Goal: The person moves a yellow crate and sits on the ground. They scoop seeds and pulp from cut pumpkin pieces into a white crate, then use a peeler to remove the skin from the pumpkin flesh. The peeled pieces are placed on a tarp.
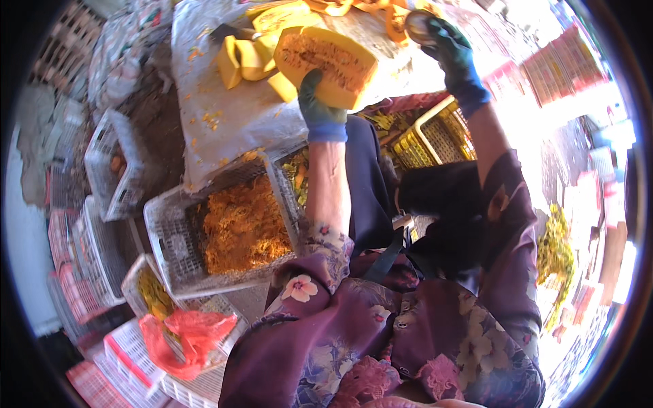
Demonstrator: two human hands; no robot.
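Observation:
My left hand, in a dark glove with a blue cuff, grips a large cut pumpkin piece. Its hollowed orange side, stringy along the middle, faces up. Beyond the work surface's right part, my gloved right hand holds a round, shallow scoop-like tool, apart from the pumpkin. Glare and the fingers hide part of that tool. Several peeled yellow pumpkin pieces lie left of the held one. Orange scraps are at the far edge of the covered table.
A grey plastic crate with orange pumpkin pulp stands left of my legs. A yellow crate sits under the table's right side. A red plastic bag lies on crates at lower left. More crates line the left.

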